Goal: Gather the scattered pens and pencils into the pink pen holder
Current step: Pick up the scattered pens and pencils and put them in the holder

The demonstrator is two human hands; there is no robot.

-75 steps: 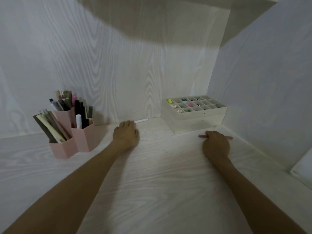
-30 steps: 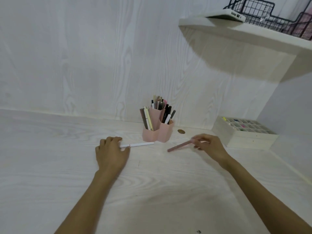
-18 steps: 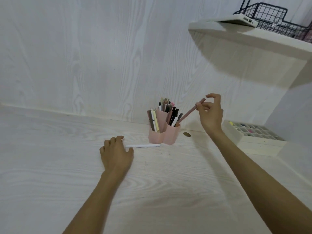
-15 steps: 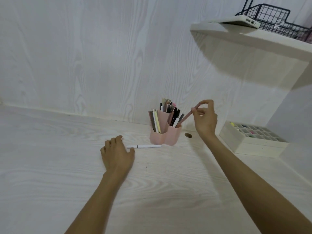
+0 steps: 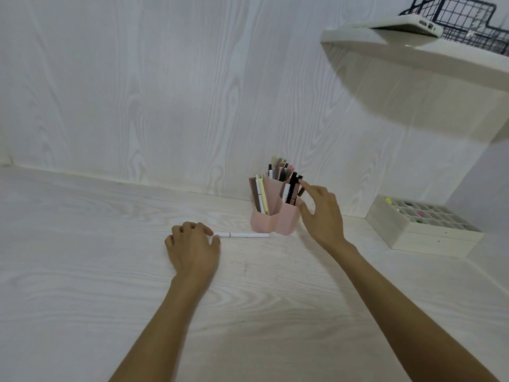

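The pink pen holder (image 5: 275, 220) stands near the back wall, its compartments packed with several pens and pencils. A pink pencil (image 5: 295, 191) stands in its right compartment. My right hand (image 5: 321, 213) hovers just right of the holder, fingers apart and empty, index fingertip near the tops of the pens. A white pen (image 5: 242, 235) lies flat on the desk in front of the holder. My left hand (image 5: 192, 248) rests palm down on the desk, its fingertips at the pen's left end, holding nothing.
A white compartment box (image 5: 421, 226) with small coloured items sits at the right by the side wall. Above it a white shelf (image 5: 407, 60) carries a phone (image 5: 407, 24) and a black wire basket (image 5: 462, 15). The wall stands close behind the holder.
My right hand lifted the pink pencil from the desk, put it into the holder's right compartment and let it go. My left hand stayed beside the white pen.
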